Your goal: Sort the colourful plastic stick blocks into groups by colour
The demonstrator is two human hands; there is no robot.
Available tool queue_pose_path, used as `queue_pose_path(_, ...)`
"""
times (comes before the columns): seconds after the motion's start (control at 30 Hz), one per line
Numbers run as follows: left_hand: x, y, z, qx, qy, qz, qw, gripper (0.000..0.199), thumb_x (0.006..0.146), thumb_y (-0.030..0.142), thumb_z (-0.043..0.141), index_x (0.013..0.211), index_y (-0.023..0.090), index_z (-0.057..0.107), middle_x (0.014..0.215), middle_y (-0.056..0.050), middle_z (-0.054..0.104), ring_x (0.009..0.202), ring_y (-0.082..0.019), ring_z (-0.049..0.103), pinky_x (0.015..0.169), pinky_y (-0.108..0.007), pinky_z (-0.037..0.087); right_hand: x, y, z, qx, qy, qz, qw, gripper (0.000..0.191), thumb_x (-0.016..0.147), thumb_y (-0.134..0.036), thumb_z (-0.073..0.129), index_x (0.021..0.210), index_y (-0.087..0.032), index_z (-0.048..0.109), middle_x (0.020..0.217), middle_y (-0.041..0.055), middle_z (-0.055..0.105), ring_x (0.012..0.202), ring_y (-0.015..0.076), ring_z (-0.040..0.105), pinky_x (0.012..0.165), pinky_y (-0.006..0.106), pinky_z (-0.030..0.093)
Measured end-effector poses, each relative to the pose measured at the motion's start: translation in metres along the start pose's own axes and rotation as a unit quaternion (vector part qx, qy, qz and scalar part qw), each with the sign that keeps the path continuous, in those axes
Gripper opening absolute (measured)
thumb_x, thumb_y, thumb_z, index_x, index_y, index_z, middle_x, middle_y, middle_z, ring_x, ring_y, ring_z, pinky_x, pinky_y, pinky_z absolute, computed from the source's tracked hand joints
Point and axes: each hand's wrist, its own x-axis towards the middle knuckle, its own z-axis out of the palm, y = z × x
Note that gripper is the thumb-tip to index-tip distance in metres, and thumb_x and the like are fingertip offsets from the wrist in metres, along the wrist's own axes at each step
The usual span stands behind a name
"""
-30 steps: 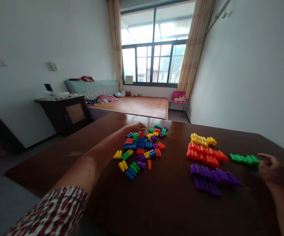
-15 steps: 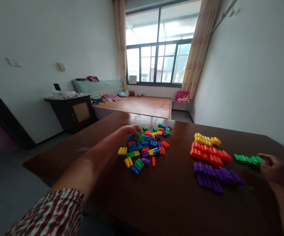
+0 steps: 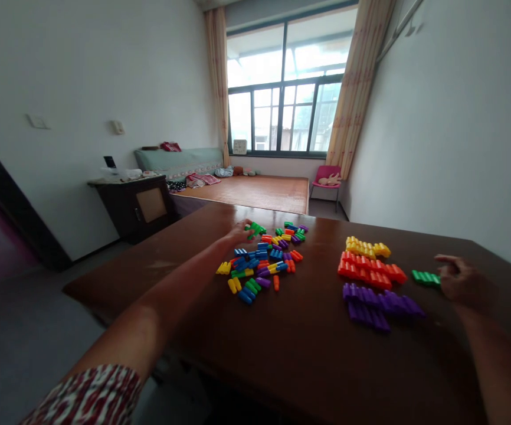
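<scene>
Several coloured plastic pieces lie in a loose mixed pile, with blue ones (image 3: pixel 262 255) in its middle. At the pile's far left edge my left hand (image 3: pixel 240 231) has its fingers closed on a green piece (image 3: pixel 255 229). Over to the right, yellow (image 3: pixel 367 247), red (image 3: pixel 370 270) and purple pieces (image 3: pixel 379 304) lie in separate colour groups. My right hand (image 3: pixel 461 280) is beside a short green row (image 3: pixel 426 278), partly covering its right end, with the index finger stretched out above it.
The pieces lie on a dark brown glossy table (image 3: pixel 282 336). Beyond it are a low bed (image 3: pixel 255 192), a dark cabinet (image 3: pixel 138 206) at the left, a pink chair (image 3: pixel 326 176) and a window.
My left hand has moved up and slightly left, with a green piece lifted from the pile. My right hand has shifted left and up, and its fingers cover more of the green row.
</scene>
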Motion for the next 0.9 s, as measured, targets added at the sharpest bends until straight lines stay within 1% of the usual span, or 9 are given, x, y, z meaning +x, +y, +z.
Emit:
queue_pose_path(0.1, -0.001, -0.001, 0.003, 0.033, 0.008, -0.012, 0.999, 0.023, 0.082, 0.019, 0.070, 0.098, 0.015, 0.054, 0.079, -0.001, 0.065, 0.062, -0.009, 0.062, 0.062, -0.023, 0.053, 0.000, 0.002, 0.002, 0.030, -0.026, 0.009, 0.999, 0.036, 0.078, -0.021, 0.044, 0.103, -0.021, 0.071, 0.092, 0.0123, 0.072, 0.079, 0.0266, 0.062, 0.068, 0.038, 0.042)
queue_pose_path(0.23, -0.004, -0.005, 0.005, 0.084, 0.003, -0.019, 0.996, 0.022, 0.081, 0.019, 0.069, 0.100, 0.015, 0.058, 0.067, 0.003, 0.061, 0.051, -0.008, 0.057, 0.049, -0.017, 0.044, 0.003, 0.005, 0.002, 0.058, -0.042, 0.058, 0.996, 0.039, 0.074, -0.017, 0.048, 0.105, -0.022, 0.072, 0.088, 0.0140, 0.071, 0.074, 0.0270, 0.060, 0.067, 0.040, 0.039)
queue_pose_path(0.37, -0.005, -0.008, 0.008, 0.137, -0.002, -0.029, 0.990, 0.026, 0.075, 0.020, 0.073, 0.099, 0.017, 0.062, 0.054, 0.008, 0.053, 0.041, -0.007, 0.049, 0.043, -0.016, 0.037, 0.004, 0.001, -0.002, 0.069, -0.055, 0.074, 0.993, 0.041, 0.070, -0.015, 0.052, 0.102, -0.024, 0.074, 0.092, 0.0162, 0.071, 0.070, 0.0241, 0.057, 0.068, 0.040, 0.038)
queue_pose_path(0.47, -0.003, -0.009, 0.008, 0.157, -0.001, -0.030, 0.987, 0.024, 0.076, 0.022, 0.072, 0.097, 0.018, 0.062, 0.053, 0.008, 0.050, 0.040, -0.006, 0.047, 0.041, -0.016, 0.035, 0.003, 0.001, -0.003, 0.056, -0.053, 0.067, 0.995, 0.039, 0.068, -0.016, 0.052, 0.097, -0.025, 0.076, 0.093, 0.0160, 0.071, 0.069, 0.0231, 0.056, 0.067, 0.040, 0.038)
queue_pose_path(0.63, -0.003, -0.006, 0.006, 0.164, 0.027, -0.020, 0.986, 0.028, 0.076, 0.028, 0.074, 0.097, 0.016, 0.058, 0.055, 0.007, 0.053, 0.043, -0.007, 0.048, 0.042, -0.016, 0.035, 0.005, -0.005, -0.008, 0.056, -0.042, 0.069, 0.995, 0.037, 0.068, -0.019, 0.048, 0.095, -0.024, 0.074, 0.083, 0.0127, 0.071, 0.066, 0.0249, 0.057, 0.064, 0.039, 0.039)
queue_pose_path(0.73, -0.015, 0.002, 0.011, 0.091, 0.046, -0.011, 0.995, 0.029, 0.079, 0.029, 0.072, 0.096, 0.015, 0.054, 0.063, 0.004, 0.057, 0.050, -0.008, 0.053, 0.047, -0.016, 0.041, 0.010, -0.029, -0.022, 0.071, -0.009, 0.064, 0.995, 0.039, 0.071, -0.021, 0.046, 0.101, -0.023, 0.072, 0.078, 0.0117, 0.071, 0.071, 0.0263, 0.061, 0.065, 0.039, 0.041)
queue_pose_path(0.8, -0.031, 0.008, 0.018, -0.008, 0.025, -0.004, 1.000, 0.028, 0.081, 0.028, 0.072, 0.096, 0.015, 0.053, 0.071, 0.001, 0.060, 0.056, -0.008, 0.057, 0.054, -0.019, 0.048, 0.012, -0.051, -0.035, 0.098, 0.013, 0.059, 0.993, 0.042, 0.074, -0.023, 0.045, 0.108, -0.021, 0.069, 0.076, 0.0107, 0.071, 0.072, 0.0257, 0.063, 0.067, 0.037, 0.043)
queue_pose_path(0.83, -0.042, 0.011, 0.021, -0.059, -0.004, -0.004, 0.998, 0.029, 0.081, 0.029, 0.073, 0.096, 0.016, 0.052, 0.075, 0.000, 0.061, 0.059, -0.009, 0.059, 0.059, -0.021, 0.051, 0.012, -0.063, -0.041, 0.112, 0.017, 0.055, 0.992, 0.043, 0.076, -0.024, 0.045, 0.111, -0.021, 0.068, 0.075, 0.0103, 0.071, 0.071, 0.0252, 0.064, 0.067, 0.037, 0.045)
queue_pose_path(0.9, -0.066, 0.015, 0.025, -0.137, -0.116, -0.008, 0.984, 0.038, 0.076, 0.034, 0.078, 0.098, 0.016, 0.053, 0.086, -0.003, 0.063, 0.068, -0.011, 0.064, 0.067, -0.026, 0.054, 0.011, -0.085, -0.050, 0.140, 0.007, 0.040, 0.989, 0.042, 0.079, -0.026, 0.045, 0.114, -0.019, 0.067, 0.075, 0.0096, 0.071, 0.068, 0.0239, 0.065, 0.067, 0.035, 0.046)
